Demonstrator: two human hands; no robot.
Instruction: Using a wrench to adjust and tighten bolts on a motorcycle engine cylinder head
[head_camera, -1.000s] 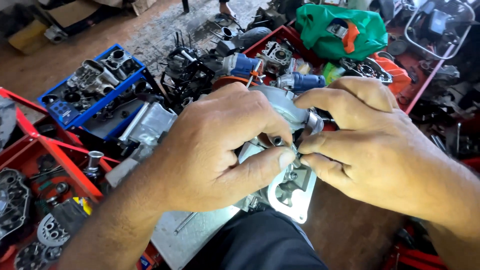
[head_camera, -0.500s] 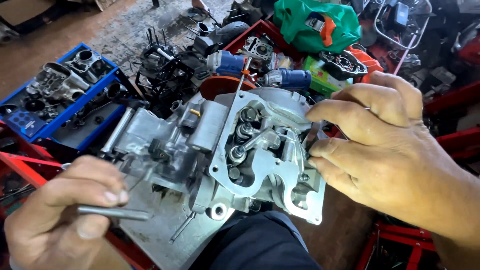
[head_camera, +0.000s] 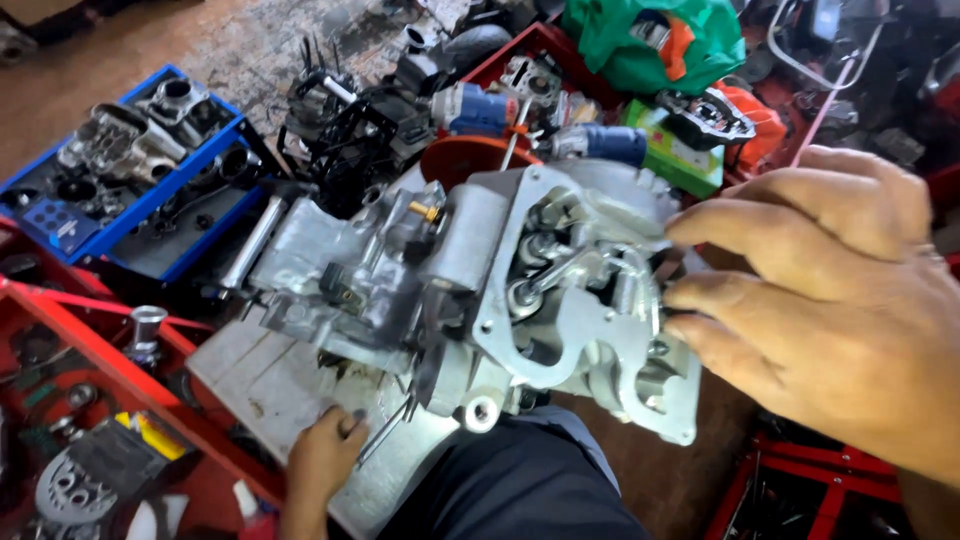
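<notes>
A grey metal engine (head_camera: 400, 270) with its valve cover off rests in front of me on a grey metal plate (head_camera: 270, 385). Rocker arms and valve springs (head_camera: 560, 270) show in the open cylinder head. My right hand (head_camera: 830, 310) reaches in from the right, its fingertips pressed on the head's right edge. My left hand (head_camera: 322, 458) is low on the plate below the engine, fingers curled beside a thin metal rod (head_camera: 385, 432). Whether that hand holds anything is hidden.
My dark-trousered knee (head_camera: 510, 490) is under the engine. Red trays (head_camera: 90, 330) with parts sit left, and a blue tray (head_camera: 150, 160) of engine parts far left. Behind are black parts (head_camera: 350, 130), a green bag (head_camera: 650, 40) and a red frame (head_camera: 800, 480).
My left hand, which held a short metal pin at lower left, has dropped onto the plate below the engine. The view has shifted, and my right hand's fingers now spread along the head's edge.
</notes>
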